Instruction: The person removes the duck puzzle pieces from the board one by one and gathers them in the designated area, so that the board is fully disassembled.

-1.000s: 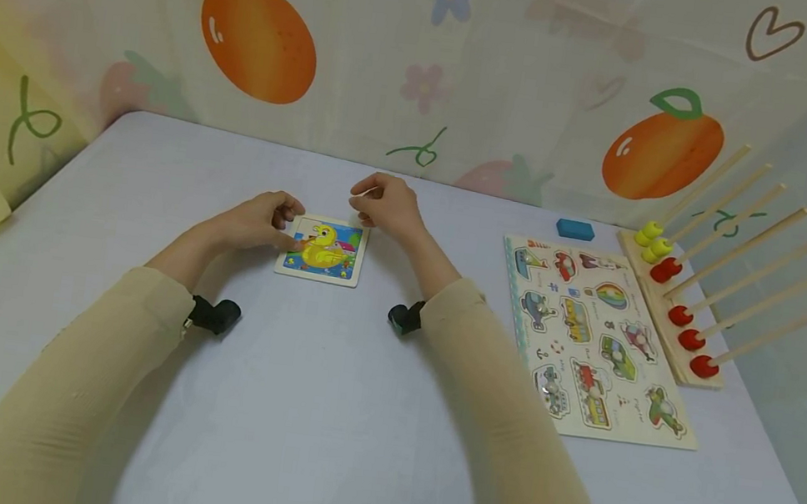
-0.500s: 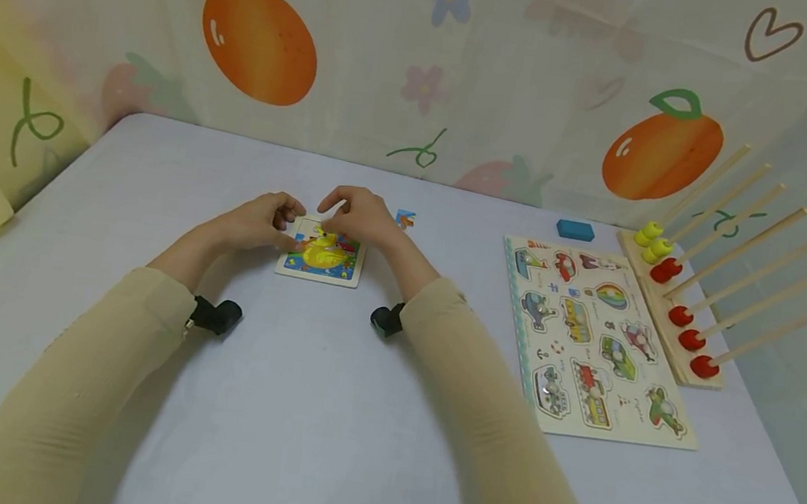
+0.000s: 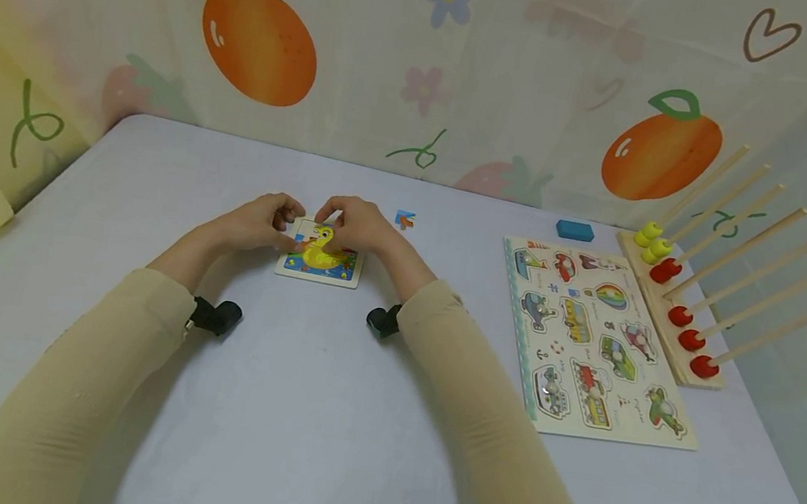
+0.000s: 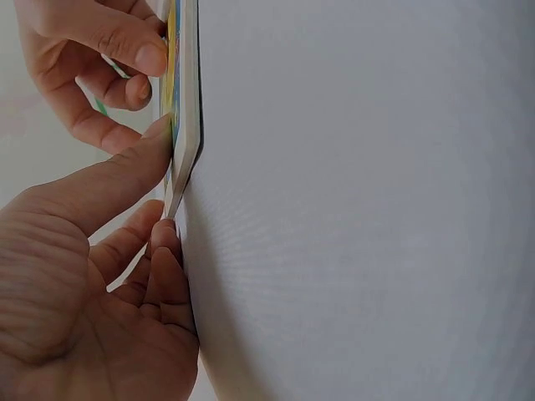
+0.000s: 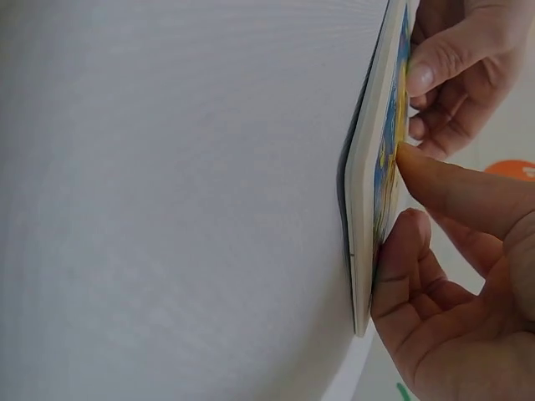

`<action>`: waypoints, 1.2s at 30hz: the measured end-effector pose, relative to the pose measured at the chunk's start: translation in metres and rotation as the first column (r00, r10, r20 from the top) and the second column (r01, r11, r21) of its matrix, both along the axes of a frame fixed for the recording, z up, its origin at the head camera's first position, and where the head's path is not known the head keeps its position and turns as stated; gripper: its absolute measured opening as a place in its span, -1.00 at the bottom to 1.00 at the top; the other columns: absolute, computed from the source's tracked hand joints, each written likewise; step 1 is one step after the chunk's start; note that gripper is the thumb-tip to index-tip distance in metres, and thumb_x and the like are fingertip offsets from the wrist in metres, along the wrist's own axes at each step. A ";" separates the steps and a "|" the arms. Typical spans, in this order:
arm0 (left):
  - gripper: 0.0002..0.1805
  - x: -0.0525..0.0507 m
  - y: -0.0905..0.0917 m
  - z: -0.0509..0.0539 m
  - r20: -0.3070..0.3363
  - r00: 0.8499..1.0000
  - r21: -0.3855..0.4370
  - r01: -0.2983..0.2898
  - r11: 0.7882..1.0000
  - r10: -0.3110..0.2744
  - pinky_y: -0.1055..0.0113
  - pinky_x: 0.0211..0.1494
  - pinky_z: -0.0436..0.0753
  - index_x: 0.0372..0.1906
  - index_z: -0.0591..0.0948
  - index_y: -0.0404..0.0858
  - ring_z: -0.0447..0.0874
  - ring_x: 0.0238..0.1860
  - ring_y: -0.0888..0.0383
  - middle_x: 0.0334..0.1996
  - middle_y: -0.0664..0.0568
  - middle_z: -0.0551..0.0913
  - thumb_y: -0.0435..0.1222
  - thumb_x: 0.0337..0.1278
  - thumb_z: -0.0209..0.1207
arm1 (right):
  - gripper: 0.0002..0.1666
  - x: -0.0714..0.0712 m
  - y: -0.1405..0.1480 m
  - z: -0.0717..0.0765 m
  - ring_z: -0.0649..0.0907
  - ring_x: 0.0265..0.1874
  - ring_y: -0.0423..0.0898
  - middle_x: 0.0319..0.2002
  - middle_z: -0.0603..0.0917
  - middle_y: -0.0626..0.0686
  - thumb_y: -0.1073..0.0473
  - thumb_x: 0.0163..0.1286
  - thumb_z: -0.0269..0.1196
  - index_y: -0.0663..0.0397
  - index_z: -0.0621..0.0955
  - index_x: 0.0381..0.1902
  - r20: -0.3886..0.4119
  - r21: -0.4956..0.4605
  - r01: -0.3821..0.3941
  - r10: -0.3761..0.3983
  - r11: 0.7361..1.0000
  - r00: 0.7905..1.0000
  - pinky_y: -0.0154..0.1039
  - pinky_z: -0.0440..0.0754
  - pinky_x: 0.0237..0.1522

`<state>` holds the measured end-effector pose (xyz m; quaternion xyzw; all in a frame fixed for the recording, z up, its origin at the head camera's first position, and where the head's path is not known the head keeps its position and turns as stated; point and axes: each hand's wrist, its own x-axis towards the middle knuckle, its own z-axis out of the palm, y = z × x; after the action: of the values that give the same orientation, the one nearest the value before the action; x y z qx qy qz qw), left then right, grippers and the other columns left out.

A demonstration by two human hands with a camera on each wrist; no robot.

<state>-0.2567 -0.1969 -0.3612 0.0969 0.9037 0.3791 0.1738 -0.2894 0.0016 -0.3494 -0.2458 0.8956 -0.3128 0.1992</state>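
Observation:
A small square duck puzzle [image 3: 332, 269] in a pale frame lies flat on the white table. My left hand [image 3: 252, 222] grips its left side, thumb over the top and fingers at the edge; the left wrist view shows this hand [image 4: 109, 276] from the palm side. Over the puzzle's upper part is my right hand [image 3: 357, 225], index finger near the back edge. In the right wrist view the thumb of that hand [image 5: 468, 259] touches the picture on the puzzle [image 5: 361, 209]. A pale patch shows at the picture's upper left. Behind the right hand lies a small blue-and-orange piece [image 3: 405, 219].
To the right lies a large vehicle picture board [image 3: 589, 342]. Beyond it stands a wooden base with tall pegs [image 3: 736, 252] and red and yellow beads. A blue block [image 3: 575, 230] sits near the back edge, before a patterned curtain.
My right hand has moved left and down from beside the puzzle to over it, uncovering the small blue-and-orange piece. The left hand has stayed at the puzzle's left side.

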 end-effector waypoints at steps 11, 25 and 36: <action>-0.34 -0.001 0.001 -0.003 -0.001 1.000 0.007 -0.005 1.000 0.005 0.24 0.01 0.37 0.29 0.31 -0.43 0.29 0.02 -0.04 0.01 -0.20 0.35 -0.29 0.16 0.30 | -0.54 0.000 0.001 -0.002 0.46 -0.34 -0.15 -0.35 0.50 -0.04 0.27 0.23 0.36 0.00 0.58 0.11 0.021 0.023 -0.044 0.044 0.999 0.999 -0.40 0.40 -0.27; -0.30 0.002 0.000 0.003 0.001 1.000 -0.001 0.004 1.000 -0.004 0.25 -0.02 0.35 0.31 0.30 -0.45 0.28 0.00 -0.04 0.01 -0.21 0.35 -0.27 0.15 0.32 | -0.53 -0.001 -0.001 0.000 0.47 -0.17 -0.09 -0.18 0.54 0.03 0.24 0.27 0.33 0.00 0.57 0.16 0.045 0.059 -0.041 0.039 0.997 0.998 -0.32 0.42 -0.11; -0.33 -0.001 0.000 0.000 -0.004 1.000 -0.006 0.001 1.000 -0.001 0.24 -0.01 0.36 0.29 0.31 -0.44 0.29 0.00 -0.04 -0.01 -0.21 0.35 -0.28 0.14 0.31 | -0.54 -0.003 0.000 -0.002 0.48 -0.22 -0.10 -0.19 0.57 0.03 0.25 0.23 0.36 -0.03 0.58 0.10 0.025 0.034 -0.038 0.037 0.999 0.999 -0.36 0.43 -0.18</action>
<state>-0.2572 -0.1967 -0.3612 0.0976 0.9051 0.3761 0.1724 -0.2921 0.0020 -0.3518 -0.2553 0.8935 -0.2966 0.2204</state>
